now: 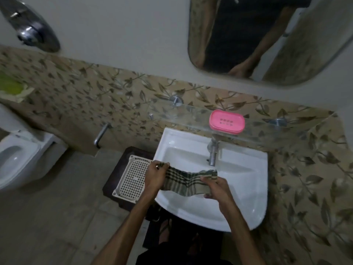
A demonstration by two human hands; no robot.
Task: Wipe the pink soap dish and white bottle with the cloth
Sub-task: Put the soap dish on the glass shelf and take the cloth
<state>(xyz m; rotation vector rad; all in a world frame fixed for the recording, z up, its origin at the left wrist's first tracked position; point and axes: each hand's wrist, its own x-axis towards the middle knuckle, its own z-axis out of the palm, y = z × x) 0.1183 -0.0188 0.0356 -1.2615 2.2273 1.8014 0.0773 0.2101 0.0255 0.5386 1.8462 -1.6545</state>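
A checked green and beige cloth (186, 180) is stretched between both hands above the white sink (248, 190). My left hand (154, 175) pinches its left end near the sink's left rim. My right hand (214, 189) grips its right end over the basin. The pink soap dish (226, 121) sits closed on the glass shelf (191, 116) above the tap, well beyond both hands. No white bottle is in view.
A chrome tap (213, 152) stands at the back of the sink. A white perforated tray (131, 178) lies on a dark stool left of the sink. A toilet (21, 157) is at far left. A mirror (267, 35) hangs above the shelf.
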